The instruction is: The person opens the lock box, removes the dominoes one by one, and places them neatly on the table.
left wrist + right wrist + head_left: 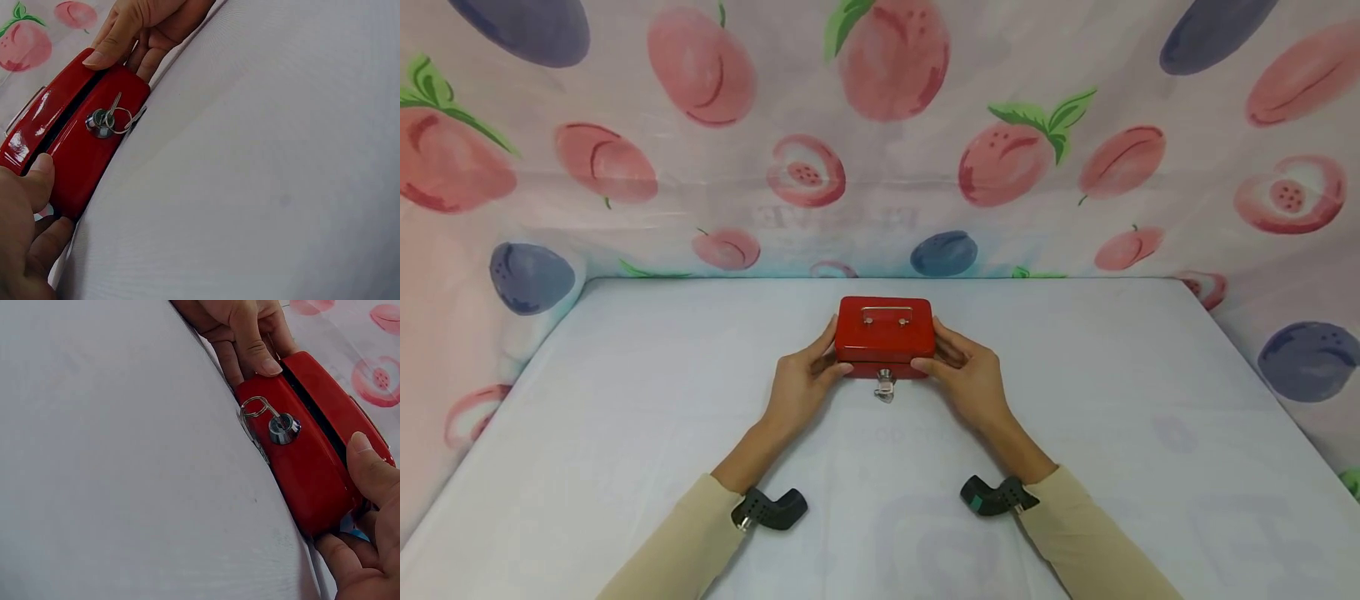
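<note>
A red metal cash box [885, 330] sits near the back of the white table, its lid lowered and a wire handle [886, 310] lying on top. A dark gap runs between lid and base in both wrist views. From the front lock [99, 123] a key on a ring [255, 407] sticks out, with another key hanging at the table. My left hand [798, 381] grips the box's left end, thumb at the front near the seam. At the other end my right hand [970, 377] holds it likewise, fingers along the side. The fingertips behind are partly hidden.
A white cloth covers the table [880, 483], whose back edge meets a fruit-patterned curtain [880, 192]. The curtain also runs down both sides. Black wrist devices [771, 509] sit at the cuffs of both beige sleeves [681, 542].
</note>
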### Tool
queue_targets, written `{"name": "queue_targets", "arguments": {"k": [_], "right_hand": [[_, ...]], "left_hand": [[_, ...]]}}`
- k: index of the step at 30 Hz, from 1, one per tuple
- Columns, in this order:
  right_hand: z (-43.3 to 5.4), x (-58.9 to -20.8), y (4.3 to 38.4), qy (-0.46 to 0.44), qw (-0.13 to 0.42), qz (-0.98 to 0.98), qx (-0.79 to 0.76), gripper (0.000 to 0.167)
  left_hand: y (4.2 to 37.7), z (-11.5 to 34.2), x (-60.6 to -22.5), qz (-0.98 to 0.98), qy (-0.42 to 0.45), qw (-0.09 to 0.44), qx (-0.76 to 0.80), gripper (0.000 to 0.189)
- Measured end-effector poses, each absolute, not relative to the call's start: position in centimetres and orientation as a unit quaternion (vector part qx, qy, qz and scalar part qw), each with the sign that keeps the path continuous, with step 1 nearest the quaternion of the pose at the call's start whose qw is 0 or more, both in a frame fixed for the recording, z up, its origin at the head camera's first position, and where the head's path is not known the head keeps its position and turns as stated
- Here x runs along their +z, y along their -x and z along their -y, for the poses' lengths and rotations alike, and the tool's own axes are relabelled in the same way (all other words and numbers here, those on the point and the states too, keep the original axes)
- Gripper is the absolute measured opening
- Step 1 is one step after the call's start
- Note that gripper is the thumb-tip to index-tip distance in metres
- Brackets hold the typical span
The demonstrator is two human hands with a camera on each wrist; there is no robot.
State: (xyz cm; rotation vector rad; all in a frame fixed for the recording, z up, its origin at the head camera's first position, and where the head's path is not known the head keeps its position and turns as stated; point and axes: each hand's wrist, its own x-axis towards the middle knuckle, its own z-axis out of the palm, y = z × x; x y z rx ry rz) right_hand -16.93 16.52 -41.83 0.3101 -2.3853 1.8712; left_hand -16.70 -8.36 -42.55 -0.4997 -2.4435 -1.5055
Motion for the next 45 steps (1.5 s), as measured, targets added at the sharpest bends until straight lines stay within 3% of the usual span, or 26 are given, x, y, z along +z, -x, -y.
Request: {"name": "queue_targets", "arguments": {"k": [10, 30, 45], "right_hand": [[-16.51, -41.80, 16.48, -0.100, 0.076, 0.807, 0.577, 0.066], [-16.28, -41.80, 16.52, -0.147, 0.173, 0.832, 0.507, 0.057], [-16.02, -41.19, 16.47, -0.159, 0.195, 0.809, 0.531, 0.048]], "left_hand": [[16.55, 8.22, -42.68, 0.828, 0.156, 0.115, -0.526, 0.063], [16.30, 8.36, -42.41, 0.810, 0.161, 0.173, -0.537, 0.054], [16.32, 8.34, -42.40, 0.802, 0.170, 0.171, -0.547, 0.051]]}}
